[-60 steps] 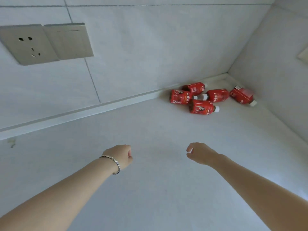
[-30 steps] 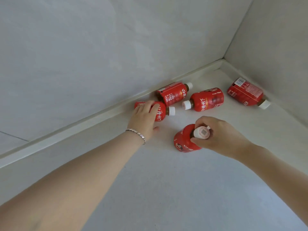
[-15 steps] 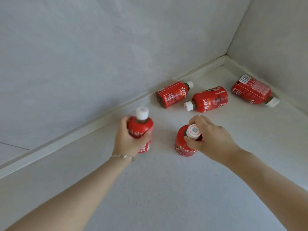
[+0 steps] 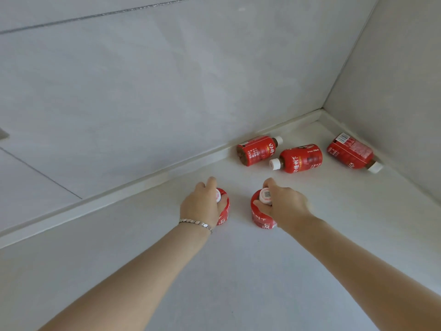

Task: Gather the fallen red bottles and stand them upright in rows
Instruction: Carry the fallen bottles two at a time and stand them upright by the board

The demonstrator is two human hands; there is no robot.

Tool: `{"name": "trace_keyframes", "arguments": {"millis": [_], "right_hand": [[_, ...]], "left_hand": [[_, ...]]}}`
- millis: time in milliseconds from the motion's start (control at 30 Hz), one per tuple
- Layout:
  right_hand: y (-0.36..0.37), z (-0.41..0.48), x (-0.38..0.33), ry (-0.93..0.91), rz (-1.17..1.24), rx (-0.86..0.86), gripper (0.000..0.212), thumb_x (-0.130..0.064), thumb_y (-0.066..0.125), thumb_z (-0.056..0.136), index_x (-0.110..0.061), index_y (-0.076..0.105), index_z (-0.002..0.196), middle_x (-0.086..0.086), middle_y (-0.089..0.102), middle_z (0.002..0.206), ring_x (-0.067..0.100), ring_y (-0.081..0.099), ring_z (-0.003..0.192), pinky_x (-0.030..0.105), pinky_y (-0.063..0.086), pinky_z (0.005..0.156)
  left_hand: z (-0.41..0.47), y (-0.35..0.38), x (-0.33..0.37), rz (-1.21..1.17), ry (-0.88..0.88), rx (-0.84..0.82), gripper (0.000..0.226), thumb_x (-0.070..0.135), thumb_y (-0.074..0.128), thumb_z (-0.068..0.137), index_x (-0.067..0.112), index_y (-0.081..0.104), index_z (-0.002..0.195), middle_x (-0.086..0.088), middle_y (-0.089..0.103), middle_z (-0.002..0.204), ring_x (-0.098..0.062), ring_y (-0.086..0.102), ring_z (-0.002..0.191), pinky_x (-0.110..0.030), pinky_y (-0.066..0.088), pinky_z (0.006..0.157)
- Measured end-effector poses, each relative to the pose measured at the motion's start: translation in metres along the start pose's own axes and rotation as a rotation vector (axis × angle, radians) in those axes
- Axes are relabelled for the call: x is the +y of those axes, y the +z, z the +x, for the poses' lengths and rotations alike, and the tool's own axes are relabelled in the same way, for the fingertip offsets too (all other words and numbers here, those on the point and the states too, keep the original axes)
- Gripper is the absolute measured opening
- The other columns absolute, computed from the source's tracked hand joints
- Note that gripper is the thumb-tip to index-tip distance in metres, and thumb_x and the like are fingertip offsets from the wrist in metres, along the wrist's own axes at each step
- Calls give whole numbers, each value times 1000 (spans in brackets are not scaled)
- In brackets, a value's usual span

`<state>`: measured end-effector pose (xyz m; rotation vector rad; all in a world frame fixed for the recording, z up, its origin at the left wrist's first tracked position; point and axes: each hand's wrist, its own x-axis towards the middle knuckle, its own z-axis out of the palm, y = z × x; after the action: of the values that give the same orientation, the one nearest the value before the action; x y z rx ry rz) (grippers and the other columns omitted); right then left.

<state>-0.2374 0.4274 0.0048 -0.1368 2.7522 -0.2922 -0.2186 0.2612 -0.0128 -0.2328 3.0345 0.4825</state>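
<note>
Where the bench [image 4: 238,283] meets the tiled wall [image 4: 167,91], two red bottles stand upright side by side with a gap between them. The grip of the left hand [image 4: 202,206] is closed round the left upright bottle [image 4: 225,211], fingers curled over its shoulder and partly covering the white cap. The grip of the right hand [image 4: 285,206] is closed on the right upright bottle [image 4: 259,217], fingers pinching around the white cap, whose top carries a printed code. A metal bracelet [image 4: 195,222] sits on the left wrist.

Three more red bottles lie on their sides nearer the corner:
- The first fallen bottle [image 4: 256,151] rests against the raised strip [image 4: 143,180] at the foot of the wall, cap toward the corner.
- The second fallen bottle [image 4: 300,158] lies just beside it, cap toward the hands.
- The third fallen bottle [image 4: 350,151] lies apart from these, close to the side wall [image 4: 393,91], cap pointing away from the corner.
</note>
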Motion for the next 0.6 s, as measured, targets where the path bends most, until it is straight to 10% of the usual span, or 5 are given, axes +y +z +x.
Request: {"name": "trace_keyframes", "arguments": {"millis": [367, 600], "right_hand": [[29, -67, -59, -137, -304, 11, 34, -28, 48, 92, -19, 40, 124, 4, 62, 116, 27, 63, 99, 29, 42, 69], [57, -159, -194, -439, -288, -130, 33, -42, 49, 88, -29, 45, 118, -8, 52, 86, 16, 52, 78, 22, 37, 67]], "left_hand": [[-140, -55, -111, -313, -119, -80, 26, 38, 66, 78, 21, 47, 83, 1, 60, 87, -23, 59, 86, -28, 42, 72], [-260, -123, -259, -361, -310, 61, 34, 37, 72, 72, 31, 39, 64, 10, 54, 64, -18, 55, 70, -21, 37, 54]]}}
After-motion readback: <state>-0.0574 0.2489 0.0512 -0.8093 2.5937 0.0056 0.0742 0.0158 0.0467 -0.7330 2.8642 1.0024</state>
